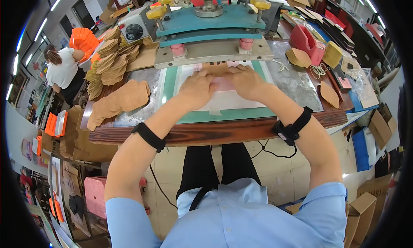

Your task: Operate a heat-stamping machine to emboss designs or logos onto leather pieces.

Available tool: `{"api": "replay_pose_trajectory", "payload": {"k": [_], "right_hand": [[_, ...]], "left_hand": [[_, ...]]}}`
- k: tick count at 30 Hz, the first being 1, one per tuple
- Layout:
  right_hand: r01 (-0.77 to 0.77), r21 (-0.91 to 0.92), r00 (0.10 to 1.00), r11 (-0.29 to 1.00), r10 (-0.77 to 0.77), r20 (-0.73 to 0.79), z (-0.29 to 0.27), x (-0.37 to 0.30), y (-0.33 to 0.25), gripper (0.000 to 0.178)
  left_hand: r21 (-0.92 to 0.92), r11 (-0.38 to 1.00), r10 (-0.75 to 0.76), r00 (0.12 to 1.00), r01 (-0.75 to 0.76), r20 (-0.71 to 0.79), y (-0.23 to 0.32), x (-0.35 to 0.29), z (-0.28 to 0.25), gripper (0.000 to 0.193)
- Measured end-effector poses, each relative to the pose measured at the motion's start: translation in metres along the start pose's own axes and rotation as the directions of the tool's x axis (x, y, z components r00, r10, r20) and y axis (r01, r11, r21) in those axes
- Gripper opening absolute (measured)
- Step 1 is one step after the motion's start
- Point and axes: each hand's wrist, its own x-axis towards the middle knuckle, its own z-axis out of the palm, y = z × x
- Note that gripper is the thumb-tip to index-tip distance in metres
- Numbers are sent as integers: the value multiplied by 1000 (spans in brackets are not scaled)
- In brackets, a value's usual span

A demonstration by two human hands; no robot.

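A tan leather-like piece (pixel 215 69) with dark marks along its far edge lies on a white and pink sheet (pixel 223 98) beneath the front of a heat press (pixel 211 26). My left hand (pixel 198 89) is at the piece's left edge, fingers bent and closed on it. At its right edge my right hand (pixel 247 81) has its fingers curled in the same way, thumb toward the middle. Both fingertips are partly hidden, and the hands are close together but apart. A green mat (pixel 232 114) is under the sheet.
Stacked tan pieces (pixel 112 58) and a loose pile (pixel 122 100) lie to the left, near the press's dial box (pixel 134 29). On the right are a red holder (pixel 305 43), a yellow block (pixel 331 54), string (pixel 319 70) and one tan piece (pixel 329 95). A person (pixel 64 69) is far left.
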Motion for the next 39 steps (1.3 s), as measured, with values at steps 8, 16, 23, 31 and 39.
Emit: {"api": "replay_pose_trajectory", "payload": {"k": [8,16,23,31,39], "right_hand": [[133,-21,954,991,-133,-269,-3,-12,-3,30],[-338,882,746,328,-479,464,-1,-170,-77,26],[214,455,870,-864,380,313,171,-139,-33,40],[577,278,749,-768,633,195,111,-116,-85,33],[580,256,780,-773,618,98,120,-105,-77,34]], "left_hand": [[51,999,-5,1000,5,-11,7,-3,-13,35],[-720,680,349,801,140,486,91,-174,-7,23],[-725,-672,-377,772,153,512,10,-168,115,40],[-402,-783,-480,872,-475,-95,-11,-139,144,30],[-384,-760,-581,813,-524,41,-11,-142,128,36]]}}
